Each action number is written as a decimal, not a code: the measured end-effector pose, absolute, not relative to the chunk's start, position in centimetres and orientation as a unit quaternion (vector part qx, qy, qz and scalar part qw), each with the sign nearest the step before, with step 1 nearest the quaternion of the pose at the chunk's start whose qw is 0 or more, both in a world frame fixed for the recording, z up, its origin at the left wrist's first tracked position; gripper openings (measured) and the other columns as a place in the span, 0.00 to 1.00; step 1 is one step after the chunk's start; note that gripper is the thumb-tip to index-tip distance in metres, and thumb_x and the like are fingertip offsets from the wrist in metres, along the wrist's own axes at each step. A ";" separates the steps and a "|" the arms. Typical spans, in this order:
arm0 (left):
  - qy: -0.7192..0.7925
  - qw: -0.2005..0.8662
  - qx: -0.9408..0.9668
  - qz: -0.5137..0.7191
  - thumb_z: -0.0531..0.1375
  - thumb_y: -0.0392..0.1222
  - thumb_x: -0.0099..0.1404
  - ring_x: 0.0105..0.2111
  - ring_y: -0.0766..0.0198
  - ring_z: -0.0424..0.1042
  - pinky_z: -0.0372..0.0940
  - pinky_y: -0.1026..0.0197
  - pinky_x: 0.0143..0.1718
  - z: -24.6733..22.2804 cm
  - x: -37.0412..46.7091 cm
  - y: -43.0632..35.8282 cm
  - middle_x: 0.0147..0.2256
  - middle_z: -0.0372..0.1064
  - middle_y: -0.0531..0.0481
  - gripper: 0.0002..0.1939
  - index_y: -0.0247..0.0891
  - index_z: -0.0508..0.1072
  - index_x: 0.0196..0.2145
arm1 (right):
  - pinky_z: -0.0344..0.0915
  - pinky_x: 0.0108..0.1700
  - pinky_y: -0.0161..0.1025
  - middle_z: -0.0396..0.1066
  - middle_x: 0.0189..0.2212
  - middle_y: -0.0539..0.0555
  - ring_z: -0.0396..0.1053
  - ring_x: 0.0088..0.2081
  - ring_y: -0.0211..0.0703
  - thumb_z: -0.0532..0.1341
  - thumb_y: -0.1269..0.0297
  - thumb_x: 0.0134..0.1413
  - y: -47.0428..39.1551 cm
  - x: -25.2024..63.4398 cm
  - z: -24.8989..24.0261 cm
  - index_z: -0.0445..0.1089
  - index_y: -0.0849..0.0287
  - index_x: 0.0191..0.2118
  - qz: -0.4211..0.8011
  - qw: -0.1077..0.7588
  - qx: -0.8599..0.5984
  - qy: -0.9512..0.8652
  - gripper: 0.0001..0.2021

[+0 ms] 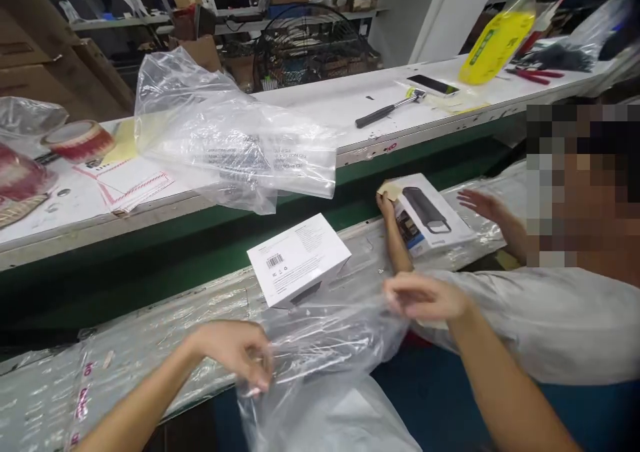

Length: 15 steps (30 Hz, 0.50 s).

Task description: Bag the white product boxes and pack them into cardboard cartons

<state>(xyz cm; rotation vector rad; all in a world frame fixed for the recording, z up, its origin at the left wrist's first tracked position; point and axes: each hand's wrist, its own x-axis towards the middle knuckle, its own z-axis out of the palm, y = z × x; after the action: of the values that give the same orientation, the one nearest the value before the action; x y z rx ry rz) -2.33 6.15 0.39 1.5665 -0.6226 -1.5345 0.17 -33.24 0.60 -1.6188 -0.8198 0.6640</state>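
Note:
A clear plastic bag (325, 349) stretches between my two hands, low in the middle of the view. My left hand (237, 352) pinches its left edge, fingers closed. At the bag's upper right, my right hand (425, 297) is closed on the plastic, slightly blurred. Just beyond the bag, a white box (300, 259) printed with text and a barcode rests on the plastic-covered ledge (195, 322). The bag's near part hangs down toward my lap.
To the right a co-worker holds a white box with a picture of a dark device (425, 209). On the white shelf (300, 99) lie another clear bag (225, 132), tape rolls (80, 139), a hammer-like tool (387, 110), a yellow liquid bottle (497, 45) and red-handled pliers (537, 75).

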 end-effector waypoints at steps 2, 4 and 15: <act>-0.182 0.554 0.553 -0.595 0.66 0.55 0.60 0.24 0.56 0.76 0.68 0.59 0.25 -2.9 -3.8 5.3 0.24 0.77 0.46 0.15 0.39 0.78 0.30 | 0.56 0.27 0.34 0.62 0.23 0.48 0.58 0.25 0.37 0.61 0.54 0.58 -32.9 2.8 -1.9 0.66 0.57 0.28 0.197 0.571 -0.751 -0.267 0.13; -0.085 0.718 0.504 -0.472 0.66 0.57 0.57 0.15 0.59 0.70 0.63 0.61 0.18 -5.3 -5.1 4.8 0.17 0.72 0.49 0.17 0.39 0.77 0.28 | 0.54 0.28 0.34 0.61 0.22 0.47 0.57 0.25 0.36 0.63 0.56 0.55 -31.7 5.8 -3.6 0.67 0.58 0.27 0.105 0.595 -0.768 -0.214 0.12; 0.258 0.727 0.627 0.111 0.68 0.49 0.46 0.17 0.71 0.58 0.55 0.67 0.20 -4.4 4.8 4.0 0.17 0.59 0.58 0.17 0.38 0.64 0.20 | 0.61 0.34 0.38 0.70 0.27 0.52 0.65 0.32 0.44 0.63 0.34 0.43 -21.6 16.9 -6.8 0.71 0.60 0.29 0.116 0.663 -0.733 -0.101 0.29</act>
<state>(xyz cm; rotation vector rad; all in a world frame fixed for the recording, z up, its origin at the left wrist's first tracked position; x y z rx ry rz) 4.81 3.96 -4.42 1.3820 0.5695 0.2451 16.85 -21.62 -6.75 -1.6564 -0.2276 0.2615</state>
